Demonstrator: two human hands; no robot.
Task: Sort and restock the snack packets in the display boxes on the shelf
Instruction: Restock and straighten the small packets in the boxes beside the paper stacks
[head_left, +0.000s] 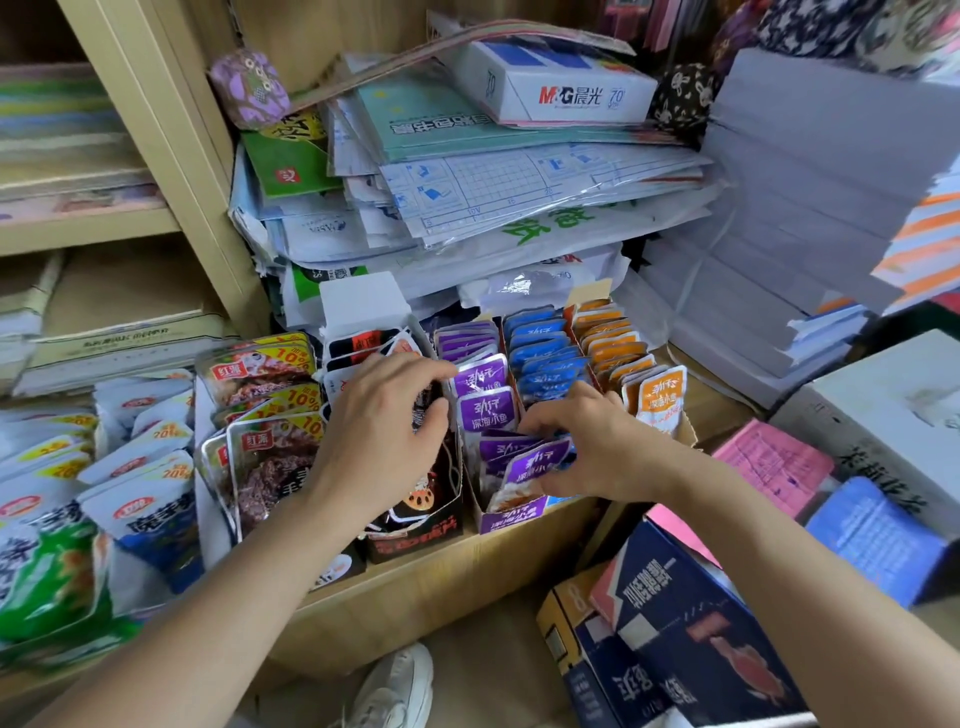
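Pinching a tilted bunch of purple packets (535, 460) in my right hand (592, 441) at the front of the purple display box (511, 519), whose row runs straight away from me, I press the standing purple packets (480, 376) back with my loosely spread left hand (384, 415) just beside.

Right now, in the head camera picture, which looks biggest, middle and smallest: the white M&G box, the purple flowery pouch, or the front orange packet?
1. white M&G box
2. purple flowery pouch
3. front orange packet
The packet sits nearer the camera, yet looks smallest.
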